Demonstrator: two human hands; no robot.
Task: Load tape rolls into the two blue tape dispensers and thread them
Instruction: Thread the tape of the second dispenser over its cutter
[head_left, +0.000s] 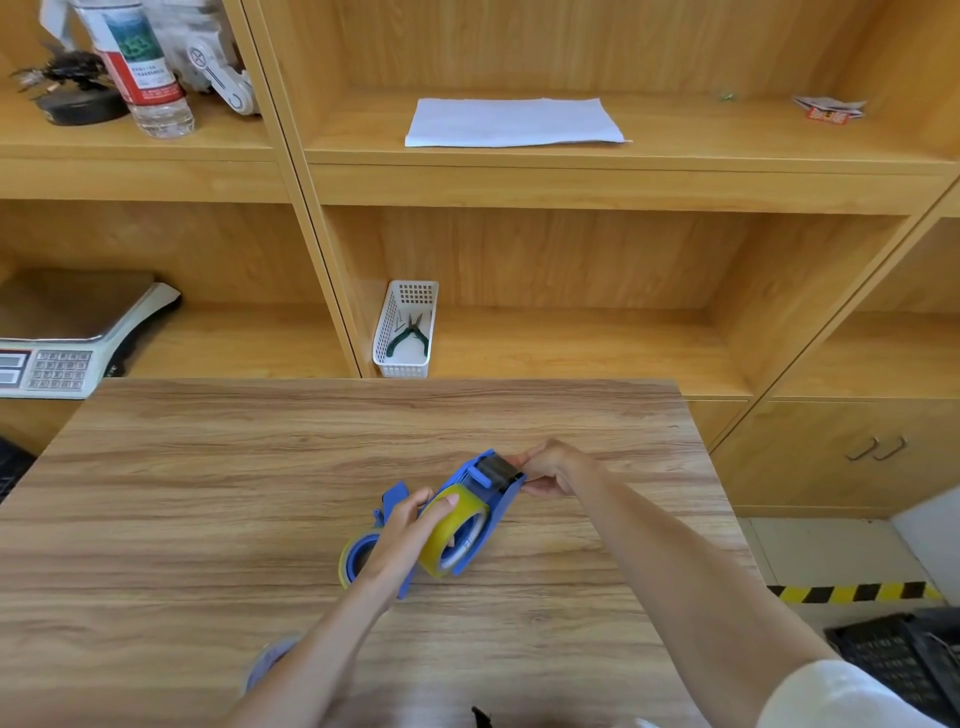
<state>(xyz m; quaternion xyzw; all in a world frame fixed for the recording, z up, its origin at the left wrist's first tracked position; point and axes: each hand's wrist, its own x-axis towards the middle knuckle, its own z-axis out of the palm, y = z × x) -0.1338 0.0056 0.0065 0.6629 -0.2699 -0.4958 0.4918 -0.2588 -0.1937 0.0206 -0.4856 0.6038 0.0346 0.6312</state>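
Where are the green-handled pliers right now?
In the head view, the pliers lie inside the white basket, which sits at the left end of the lower middle shelf, just beyond the table's far edge.

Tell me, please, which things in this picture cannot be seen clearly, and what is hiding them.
Head view only:
- Second blue tape dispenser: mostly hidden by the left hand; whether its tape is threaded cannot be told.
- Tape end at the front of the nearer blue dispenser: covered by the right hand.
- Bottle on the shelf: top cut off by the upper edge, label print too small.
- Weighing scale: cut off by the left edge.
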